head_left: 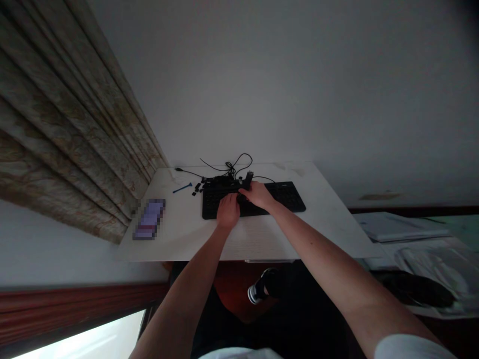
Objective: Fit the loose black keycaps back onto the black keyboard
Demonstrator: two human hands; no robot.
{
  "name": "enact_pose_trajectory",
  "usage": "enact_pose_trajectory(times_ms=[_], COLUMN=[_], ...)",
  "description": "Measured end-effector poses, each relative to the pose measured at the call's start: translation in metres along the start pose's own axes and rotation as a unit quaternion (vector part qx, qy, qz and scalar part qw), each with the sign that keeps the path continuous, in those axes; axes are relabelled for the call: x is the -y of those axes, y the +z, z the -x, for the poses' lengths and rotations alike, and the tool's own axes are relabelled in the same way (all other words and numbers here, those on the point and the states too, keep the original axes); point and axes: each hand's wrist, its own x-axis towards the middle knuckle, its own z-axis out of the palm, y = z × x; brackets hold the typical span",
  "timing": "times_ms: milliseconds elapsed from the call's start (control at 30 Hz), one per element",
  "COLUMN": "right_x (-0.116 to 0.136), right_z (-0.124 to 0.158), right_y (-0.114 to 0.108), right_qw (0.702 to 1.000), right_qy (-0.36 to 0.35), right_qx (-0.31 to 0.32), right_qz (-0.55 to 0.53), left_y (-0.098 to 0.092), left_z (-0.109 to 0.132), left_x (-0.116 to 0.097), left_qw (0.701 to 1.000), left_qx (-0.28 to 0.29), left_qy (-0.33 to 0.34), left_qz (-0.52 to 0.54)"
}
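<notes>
A black keyboard [290, 195] lies across the middle of the white table. My left hand [228, 211] rests on its front left part, with the fingers stretched forward over the keys. Closed around a short black tool [248, 177], my right hand [259, 195] is over the middle of the keyboard, close beside the left one. The upper end of the tool sticks up past my fingers; its lower end is hidden. Several loose black keycaps [197, 187] lie at the keyboard's back left corner.
A thin blue tool [182, 188] lies left of the keycaps. Behind the keyboard runs a tangled black cable [234, 167]. A blurred purple object [150, 219] is at the table's left edge. Curtains [75, 109] hang at left; papers [400, 227] are stacked at right.
</notes>
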Motion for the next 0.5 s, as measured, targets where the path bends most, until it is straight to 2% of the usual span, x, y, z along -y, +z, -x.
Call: enact_pose_trajectory(times_ms=[300, 500], right_x=[0.008, 0.003], right_z=[-0.01, -0.01], right_y=[-0.001, 0.0], right_qw=[0.997, 0.997], right_qy=[-0.012, -0.05], right_qx=[0.046, 0.066], right_qz=[0.055, -0.008], left_y=[-0.002, -0.003], left_z=[-0.001, -0.002], left_x=[-0.001, -0.001], left_qw=[1.0, 1.0], left_qx=[0.016, 0.012], left_qy=[-0.01, 0.015], left_qz=[-0.013, 0.016])
